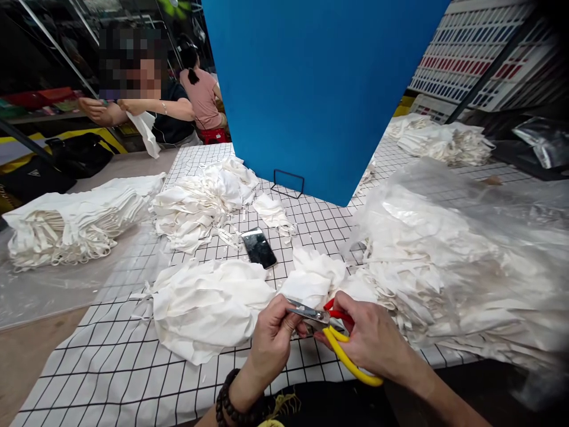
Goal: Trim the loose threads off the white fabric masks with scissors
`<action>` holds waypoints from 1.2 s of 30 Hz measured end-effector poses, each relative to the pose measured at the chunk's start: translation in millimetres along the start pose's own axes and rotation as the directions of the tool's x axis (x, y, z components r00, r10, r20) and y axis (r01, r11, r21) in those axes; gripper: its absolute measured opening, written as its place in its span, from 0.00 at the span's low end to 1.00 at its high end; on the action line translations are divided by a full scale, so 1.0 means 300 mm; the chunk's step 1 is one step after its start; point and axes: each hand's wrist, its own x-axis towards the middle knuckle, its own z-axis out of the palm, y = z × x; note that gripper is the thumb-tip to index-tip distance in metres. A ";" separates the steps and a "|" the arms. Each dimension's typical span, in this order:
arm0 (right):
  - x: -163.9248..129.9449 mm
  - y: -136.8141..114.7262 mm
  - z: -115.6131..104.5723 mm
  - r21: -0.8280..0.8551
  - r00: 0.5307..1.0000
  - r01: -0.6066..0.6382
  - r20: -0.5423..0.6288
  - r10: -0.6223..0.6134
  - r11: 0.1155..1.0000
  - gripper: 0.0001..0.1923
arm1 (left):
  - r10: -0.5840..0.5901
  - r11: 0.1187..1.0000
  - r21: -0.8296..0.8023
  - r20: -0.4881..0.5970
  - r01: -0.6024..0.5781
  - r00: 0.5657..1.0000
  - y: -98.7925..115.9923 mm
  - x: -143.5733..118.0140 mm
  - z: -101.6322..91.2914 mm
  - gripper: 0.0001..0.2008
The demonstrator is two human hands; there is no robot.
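Observation:
My right hand (372, 341) grips a pair of scissors (338, 338) by their red and yellow handles, low in the head view. My left hand (274, 338) pinches the metal blades, with a beaded bracelet on its wrist. The two hands meet just above the near edge of the black-and-white checked table cover (111, 367). A crumpled white cloth piece (208, 308) lies just left of my left hand. Another white cloth piece (315, 276) sits right behind the scissors.
A dark phone (258, 247) lies on the table past the cloth. Stacks of white cloth pieces sit at left (75, 219), centre (200, 201) and right under clear plastic (462, 261). A blue panel (320, 89) stands behind. A person across the table (146, 107) holds white cloth.

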 end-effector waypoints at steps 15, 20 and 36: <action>0.009 -0.024 -0.007 0.059 0.995 0.074 0.058 -0.078 0.995 0.15 | -0.013 1.000 0.002 0.027 0.012 1.000 -0.014 -0.014 -0.023 0.12; 0.009 0.022 0.017 0.256 0.996 0.046 0.061 -0.064 0.966 0.19 | -0.053 0.995 -0.083 0.011 0.053 0.999 -0.008 -0.002 -0.017 0.11; 0.218 0.139 0.118 0.446 0.976 -0.190 -0.008 0.216 0.875 0.20 | -0.157 0.985 -0.011 -0.450 0.171 0.879 -0.082 -0.095 -0.403 0.12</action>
